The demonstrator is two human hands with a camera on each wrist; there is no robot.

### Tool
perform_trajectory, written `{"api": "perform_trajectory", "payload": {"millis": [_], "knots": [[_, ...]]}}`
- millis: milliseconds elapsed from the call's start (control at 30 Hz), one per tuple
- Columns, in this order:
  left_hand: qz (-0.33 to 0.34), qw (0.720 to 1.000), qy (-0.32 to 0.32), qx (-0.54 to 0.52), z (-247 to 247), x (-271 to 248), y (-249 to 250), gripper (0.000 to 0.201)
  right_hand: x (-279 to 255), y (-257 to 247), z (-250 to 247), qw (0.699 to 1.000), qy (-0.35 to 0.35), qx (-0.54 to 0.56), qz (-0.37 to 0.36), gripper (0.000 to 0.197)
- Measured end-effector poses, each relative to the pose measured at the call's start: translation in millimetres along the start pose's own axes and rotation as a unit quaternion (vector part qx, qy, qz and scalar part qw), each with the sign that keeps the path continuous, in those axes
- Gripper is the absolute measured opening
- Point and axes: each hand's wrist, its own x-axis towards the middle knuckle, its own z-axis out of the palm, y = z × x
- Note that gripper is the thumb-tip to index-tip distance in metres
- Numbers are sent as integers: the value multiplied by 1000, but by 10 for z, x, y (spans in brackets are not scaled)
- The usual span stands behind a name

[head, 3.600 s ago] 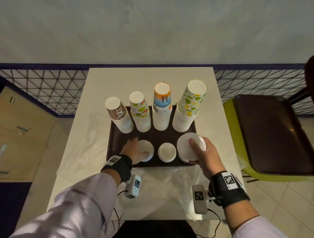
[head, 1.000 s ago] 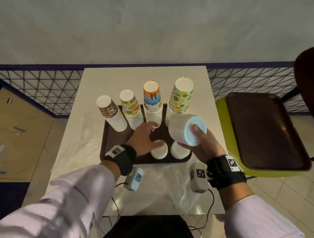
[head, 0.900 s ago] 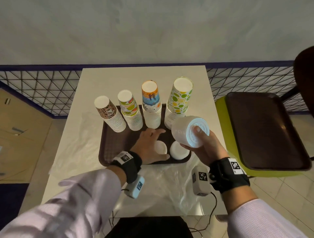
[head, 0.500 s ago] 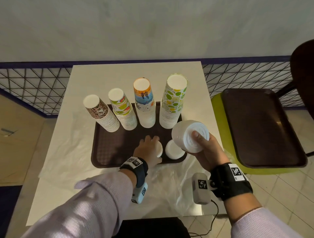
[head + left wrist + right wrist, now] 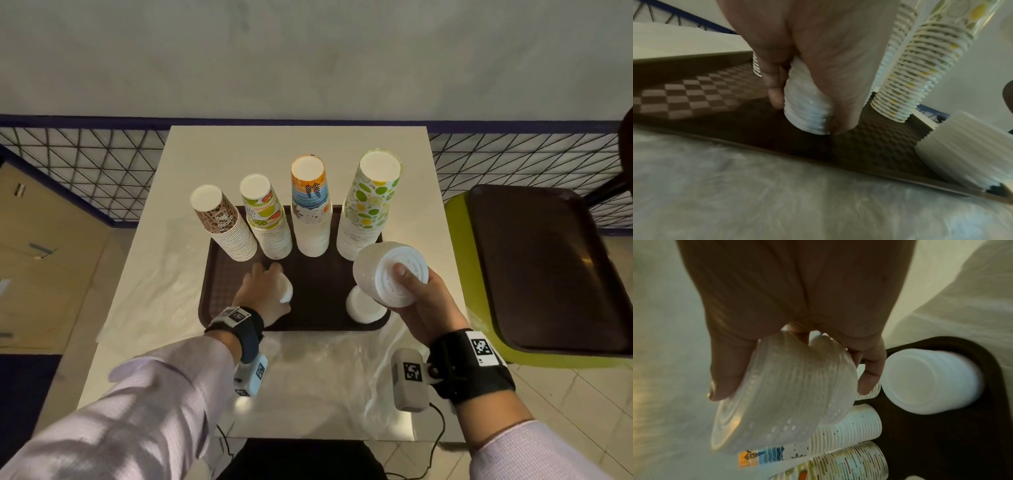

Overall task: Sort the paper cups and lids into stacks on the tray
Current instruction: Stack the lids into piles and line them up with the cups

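Two hands grip lid stacks: left hand (image 5: 262, 294) should set its small stack (image 5: 807, 112) upright on the tray (image 5: 318, 284) (clear of cups (image 5: 310, 209)), while right hand (image 5: 419, 301) steadies the tilted wide stack (image 5: 390, 274).

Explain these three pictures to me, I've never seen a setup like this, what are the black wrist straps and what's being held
No machine here: a person works with bare hands. The black straps carry small cameras. One picture comes from a head camera looking down; the other two look along each hand from the wrist.

On a pale table lies a brown tray with four tall stacks of upside-down paper cups along its far side. The left hand grips a small white lid stack standing on the tray. The right hand holds a wider lid stack tilted in the air. A third lid stack sits on the tray below it. A second tray rests on a green chair.
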Motion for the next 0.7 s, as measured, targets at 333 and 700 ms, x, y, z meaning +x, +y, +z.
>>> {"api": "perform_trajectory", "payload": {"millis": [333,700], "knots": [[3,1000,-6,2,-24,-8,-70,88,32,43,101,1000,-14,-9,-5,79],[10,1000,16,6,56,8,-51,89,1,58,59,1000,-1,-25,-8,54]]}}
